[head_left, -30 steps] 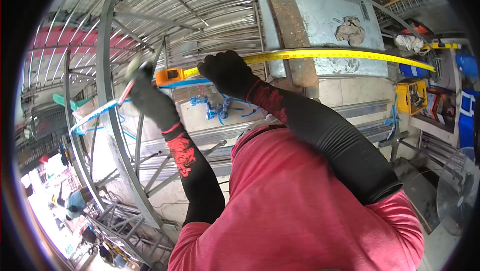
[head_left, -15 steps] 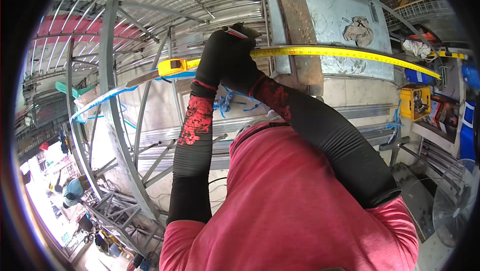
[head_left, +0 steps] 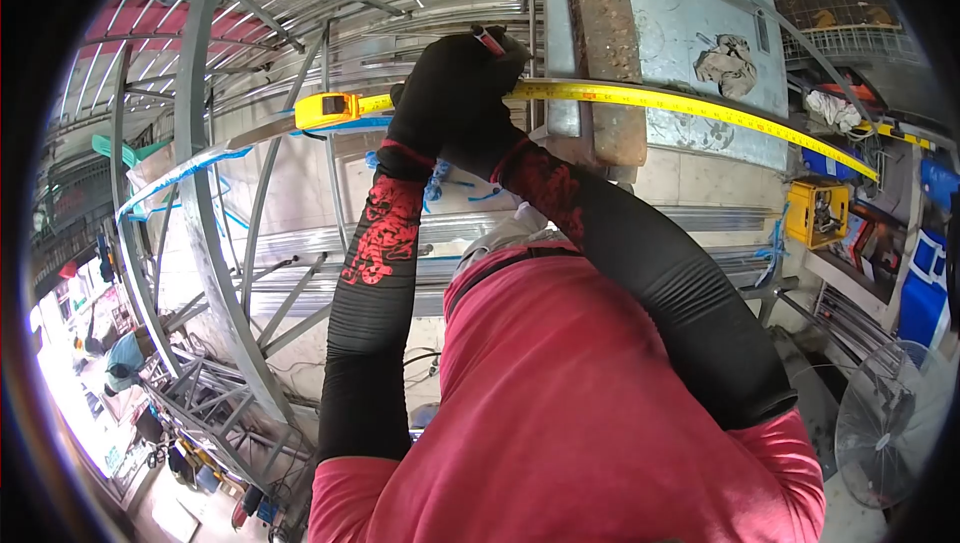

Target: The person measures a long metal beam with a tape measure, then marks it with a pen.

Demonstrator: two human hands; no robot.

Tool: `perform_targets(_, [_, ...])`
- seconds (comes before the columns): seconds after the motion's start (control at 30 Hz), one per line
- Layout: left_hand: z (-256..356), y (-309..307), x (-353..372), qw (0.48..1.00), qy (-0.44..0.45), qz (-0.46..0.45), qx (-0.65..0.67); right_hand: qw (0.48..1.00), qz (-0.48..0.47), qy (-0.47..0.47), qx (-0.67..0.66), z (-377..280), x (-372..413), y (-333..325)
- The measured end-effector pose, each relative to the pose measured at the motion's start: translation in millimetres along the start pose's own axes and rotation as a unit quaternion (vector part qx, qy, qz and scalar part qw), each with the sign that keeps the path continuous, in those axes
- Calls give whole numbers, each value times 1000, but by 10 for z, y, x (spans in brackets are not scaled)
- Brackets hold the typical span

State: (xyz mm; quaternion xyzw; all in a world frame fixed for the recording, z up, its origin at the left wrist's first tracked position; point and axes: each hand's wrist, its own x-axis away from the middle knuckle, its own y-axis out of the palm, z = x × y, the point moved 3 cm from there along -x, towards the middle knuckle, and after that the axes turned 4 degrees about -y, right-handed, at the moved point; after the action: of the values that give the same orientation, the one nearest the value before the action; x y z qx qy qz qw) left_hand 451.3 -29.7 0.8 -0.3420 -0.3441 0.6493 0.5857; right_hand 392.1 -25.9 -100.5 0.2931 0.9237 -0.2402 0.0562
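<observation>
Our left hand (head_left: 443,88) closes its fingers around a marker (head_left: 489,40), right above the tape measure (head_left: 650,100), which stretches along a curved steel bar (head_left: 262,130). Our right hand (head_left: 487,146) sits just beneath and seems to pin the tape flat. Its fingers are hidden, so we cannot tell their grip.

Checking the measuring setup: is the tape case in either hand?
No, the case lies apart, left of the left hand and right hand.
</observation>
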Motion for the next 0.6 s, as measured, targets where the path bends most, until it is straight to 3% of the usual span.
perform_targets(0.07, [29, 7, 8, 982, 97, 57, -151, 999, -35, -11, 27, -18, 16, -28])
perform_targets(0.17, [44, -10, 6, 981, 100, 57, -153, 996, -71, -19, 52, -149, -11, -101])
perform_targets(0.23, [19, 24, 12, 980, 102, 64, -156, 993, -74, -12, -88, -226, -50, -146])
perform_targets(0.37, [56, 21, 1, 974, 100, 53, -194, 995, -69, -37, -54, -163, -22, -54])
perform_targets(0.6, [29, 62, 0, 967, 101, 53, -229, 933, -104, 46, -342, -155, -45, -11])
